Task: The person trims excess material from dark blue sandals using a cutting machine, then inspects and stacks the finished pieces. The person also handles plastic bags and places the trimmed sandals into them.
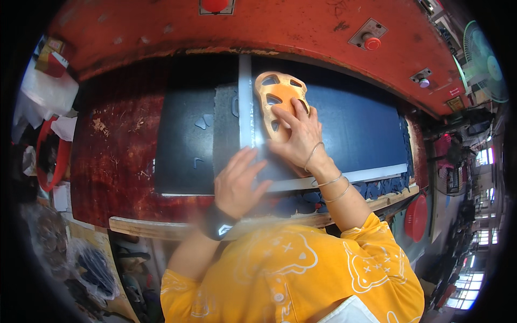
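Observation:
A golden-orange cutting die (279,96), long and shaped like a shoe sole with several openings, lies on a dark blue sheet (358,126). My right hand (301,137) grips the die's near half, thumb at its left edge and fingertips by an opening on its right. To the left of the die my left hand (237,182) hovers low over the near side of the board, fingers apart, slightly blurred by motion and holding nothing. Beside the die runs a whitish edge strip (246,102) of the sheet.
Small blue cut pieces (203,121) lie on the dark cutting board (183,156). Blue scraps (371,189) crowd the near edge, above a wooden rail (145,226). A red machine beam (291,27) with a red push button (371,42) spans the far side. A red basin (416,218) stands at right.

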Motion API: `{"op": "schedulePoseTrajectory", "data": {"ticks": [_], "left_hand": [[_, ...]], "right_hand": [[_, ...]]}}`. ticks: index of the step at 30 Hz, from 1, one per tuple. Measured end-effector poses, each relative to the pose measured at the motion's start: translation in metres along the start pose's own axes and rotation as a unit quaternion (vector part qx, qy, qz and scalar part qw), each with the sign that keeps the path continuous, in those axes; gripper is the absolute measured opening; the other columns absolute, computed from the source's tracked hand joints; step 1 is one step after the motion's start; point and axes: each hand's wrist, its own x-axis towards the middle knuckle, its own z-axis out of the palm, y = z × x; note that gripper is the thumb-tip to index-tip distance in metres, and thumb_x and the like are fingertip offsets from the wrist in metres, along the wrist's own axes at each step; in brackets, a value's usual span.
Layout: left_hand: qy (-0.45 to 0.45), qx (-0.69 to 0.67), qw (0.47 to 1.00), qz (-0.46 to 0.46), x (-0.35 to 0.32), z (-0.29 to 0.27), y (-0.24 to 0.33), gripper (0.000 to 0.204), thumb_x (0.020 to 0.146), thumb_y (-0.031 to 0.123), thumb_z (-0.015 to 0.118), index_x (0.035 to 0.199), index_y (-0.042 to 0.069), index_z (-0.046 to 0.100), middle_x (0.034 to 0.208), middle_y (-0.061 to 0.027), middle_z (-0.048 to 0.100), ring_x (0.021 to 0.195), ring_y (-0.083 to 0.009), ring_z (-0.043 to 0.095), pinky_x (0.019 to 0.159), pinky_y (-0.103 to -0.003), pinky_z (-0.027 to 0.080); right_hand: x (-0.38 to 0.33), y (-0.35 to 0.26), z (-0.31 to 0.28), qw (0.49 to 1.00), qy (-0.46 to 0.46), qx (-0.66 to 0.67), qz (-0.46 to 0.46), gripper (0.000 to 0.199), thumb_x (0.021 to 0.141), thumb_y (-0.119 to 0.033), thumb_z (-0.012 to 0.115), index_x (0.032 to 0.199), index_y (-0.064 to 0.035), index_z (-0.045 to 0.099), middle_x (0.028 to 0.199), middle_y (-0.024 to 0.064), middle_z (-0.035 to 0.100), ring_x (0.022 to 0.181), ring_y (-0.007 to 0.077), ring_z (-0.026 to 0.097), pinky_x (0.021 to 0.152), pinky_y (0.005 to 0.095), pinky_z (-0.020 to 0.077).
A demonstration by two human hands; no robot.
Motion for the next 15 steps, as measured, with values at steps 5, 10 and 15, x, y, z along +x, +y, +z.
{"op": "schedulePoseTrajectory", "data": {"ticks": [5, 10, 15], "left_hand": [[0.018, 0.038, 0.999, 0.011, 0.012, -0.005, 0.005, 0.037, 0.069, 0.015, 0.076, 0.103, 0.007, 0.067, 0.119, -0.0136, 0.059, 0.116, -0.0331, 0.053, 0.089, -0.041, 0.048], [-0.014, -0.154, 0.987, -0.045, -0.003, 0.003, 0.027, 0.027, 0.068, 0.005, 0.074, 0.094, 0.004, 0.067, 0.100, -0.0137, 0.064, 0.095, -0.0318, 0.060, 0.083, -0.039, 0.049], [-0.105, -0.059, 0.993, 0.014, 0.006, 0.040, 0.018, 0.020, 0.072, 0.009, 0.072, 0.091, 0.005, 0.067, 0.090, -0.0109, 0.065, 0.080, -0.0292, 0.062, 0.069, -0.037, 0.050]], "right_hand": [[-0.003, 0.045, -0.025, 0.971, -0.010, 0.237, -0.022, 0.070, 0.076, -0.030, 0.069, 0.138, -0.0090, 0.044, 0.144, 0.0264, 0.034, 0.131, 0.0414, 0.035, 0.102, 0.0413, 0.0369], [-0.038, 0.074, -0.034, 0.995, -0.069, 0.077, -0.011, 0.071, 0.079, -0.039, 0.064, 0.136, -0.0024, 0.043, 0.138, 0.0197, 0.046, 0.132, 0.0380, 0.036, 0.109, 0.0475, 0.0232], [-0.014, 0.088, 0.017, 0.996, 0.069, 0.015, -0.058, 0.072, 0.074, -0.045, 0.070, 0.129, -0.0030, 0.050, 0.135, 0.0185, 0.048, 0.131, 0.0402, 0.036, 0.107, 0.0495, 0.0240]]}}
